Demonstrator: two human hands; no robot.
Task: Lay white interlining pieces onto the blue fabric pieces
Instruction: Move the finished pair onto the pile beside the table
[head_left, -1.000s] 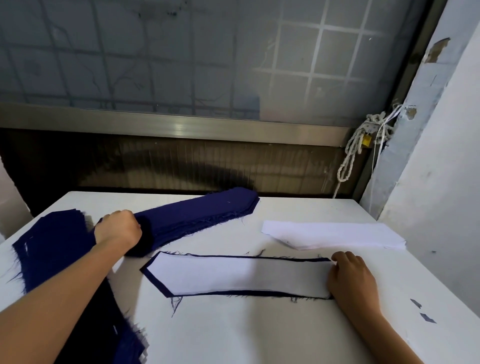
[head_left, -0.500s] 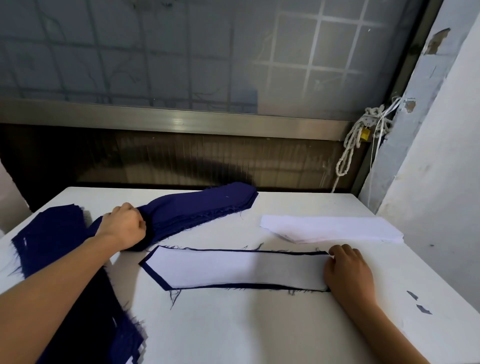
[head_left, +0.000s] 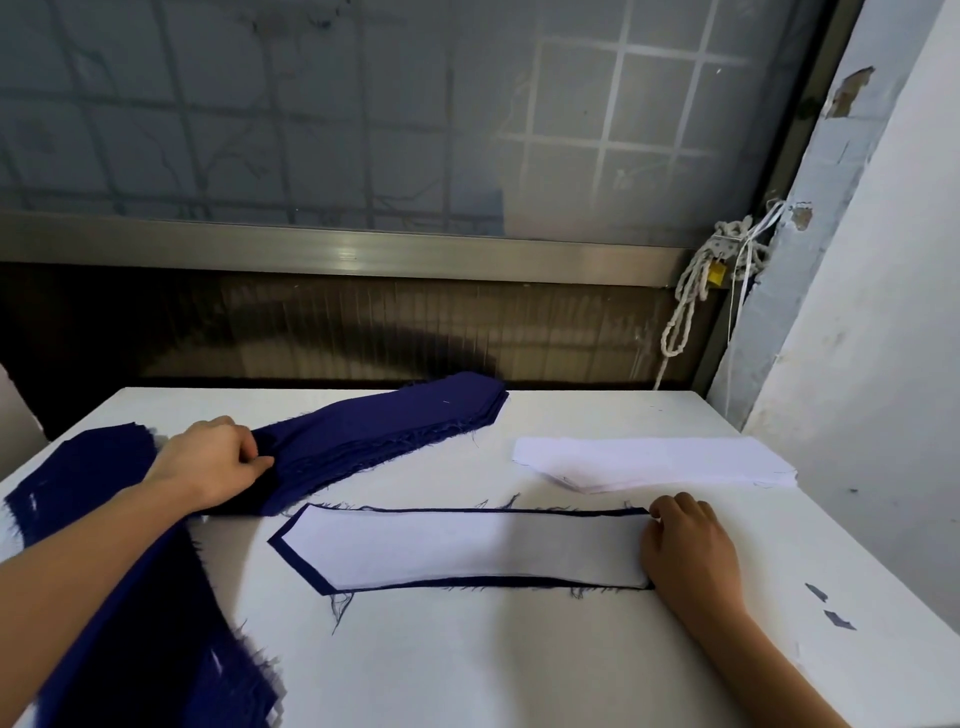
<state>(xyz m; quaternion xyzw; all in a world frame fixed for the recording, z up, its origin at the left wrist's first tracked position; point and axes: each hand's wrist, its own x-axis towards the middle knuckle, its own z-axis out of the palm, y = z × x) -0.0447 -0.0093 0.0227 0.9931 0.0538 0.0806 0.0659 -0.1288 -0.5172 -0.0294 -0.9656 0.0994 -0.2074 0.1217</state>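
A white interlining piece (head_left: 462, 552) lies flat on a blue fabric piece (head_left: 291, 552) in the middle of the white table (head_left: 519, 660), a thin blue border showing round it. My right hand (head_left: 685, 553) rests with curled fingers on their right end. My left hand (head_left: 210, 462) pinches the near end of a stack of blue fabric pieces (head_left: 395, 426) that runs towards the back of the table. A stack of white interlining pieces (head_left: 654, 462) lies at the right rear.
A larger heap of blue fabric (head_left: 135, 597) covers the table's left side under my left forearm. Two small blue scraps (head_left: 828, 605) lie near the right edge. A wall (head_left: 872, 364) stands close on the right, a window and a knotted rope (head_left: 691, 301) behind.
My left hand has shifted a little along the blue stack and now shows thumb and fingers pinching its edge. My right hand stays at the right end of the laid pieces.
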